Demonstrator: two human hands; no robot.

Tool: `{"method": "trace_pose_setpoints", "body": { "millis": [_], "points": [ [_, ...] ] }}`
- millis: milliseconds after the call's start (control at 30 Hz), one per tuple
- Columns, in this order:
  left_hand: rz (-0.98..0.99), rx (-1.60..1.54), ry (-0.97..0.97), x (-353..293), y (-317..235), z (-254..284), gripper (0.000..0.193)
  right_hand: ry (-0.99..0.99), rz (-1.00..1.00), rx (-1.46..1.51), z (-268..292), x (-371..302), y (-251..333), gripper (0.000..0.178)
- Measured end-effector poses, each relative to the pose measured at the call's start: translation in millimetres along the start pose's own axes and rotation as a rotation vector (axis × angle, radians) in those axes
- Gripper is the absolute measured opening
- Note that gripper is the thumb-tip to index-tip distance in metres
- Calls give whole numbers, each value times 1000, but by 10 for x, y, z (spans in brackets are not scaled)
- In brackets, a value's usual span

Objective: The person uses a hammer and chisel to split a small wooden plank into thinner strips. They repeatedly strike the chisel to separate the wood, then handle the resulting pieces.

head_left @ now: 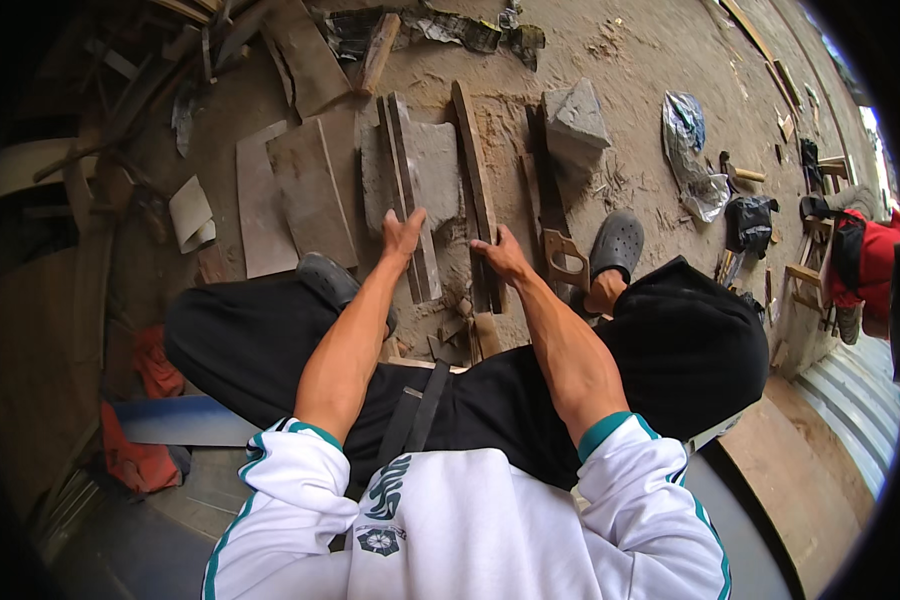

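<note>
My left hand [403, 237] is closed round a long wooden strip [407, 160] that has a lighter groove or seam along its length. In my right hand [506, 254] is a second, darker wooden batten [475, 150], gripped near its lower part. Both pieces lie roughly parallel, pointing away from me, with a grey concrete slab [440, 165] behind and between them. Just right of my right hand rests a handsaw with a wooden handle [567, 260], close to my right shoe [618, 243]. My palms and some fingertips are hidden.
Flat boards [310, 185] lie left of the slab. A concrete block [576, 120] stands at right, beyond the saw. Farther right are a silver plastic bag [692, 165], a hammer [746, 174] and a black bag [750, 222]. Another person in red [863, 262] is at the right edge.
</note>
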State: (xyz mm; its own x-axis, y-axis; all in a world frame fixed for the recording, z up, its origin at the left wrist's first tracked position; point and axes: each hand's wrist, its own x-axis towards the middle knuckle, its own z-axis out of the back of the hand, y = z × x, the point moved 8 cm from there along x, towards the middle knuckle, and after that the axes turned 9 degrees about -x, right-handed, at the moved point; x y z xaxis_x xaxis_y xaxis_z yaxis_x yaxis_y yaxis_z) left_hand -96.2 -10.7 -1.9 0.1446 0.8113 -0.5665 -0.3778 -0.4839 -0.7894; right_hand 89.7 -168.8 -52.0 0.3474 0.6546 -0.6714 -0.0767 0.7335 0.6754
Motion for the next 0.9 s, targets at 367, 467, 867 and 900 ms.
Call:
{"method": "trace_pose_setpoints", "body": {
  "millis": [367,467,867,900],
  "points": [
    [0,29,-94,-200,147,233,110,153,83,227,-316,-227,650,62],
    [-48,33,-209,-272,212,404,112,139,41,172,-430,-159,826,76],
    [3,27,-210,-383,300,703,123,-181,-23,-247,-404,-7,469,54],
    [8,38,-201,-402,286,690,123,-199,-35,-282,-327,-19,422,53]
  ]
}}
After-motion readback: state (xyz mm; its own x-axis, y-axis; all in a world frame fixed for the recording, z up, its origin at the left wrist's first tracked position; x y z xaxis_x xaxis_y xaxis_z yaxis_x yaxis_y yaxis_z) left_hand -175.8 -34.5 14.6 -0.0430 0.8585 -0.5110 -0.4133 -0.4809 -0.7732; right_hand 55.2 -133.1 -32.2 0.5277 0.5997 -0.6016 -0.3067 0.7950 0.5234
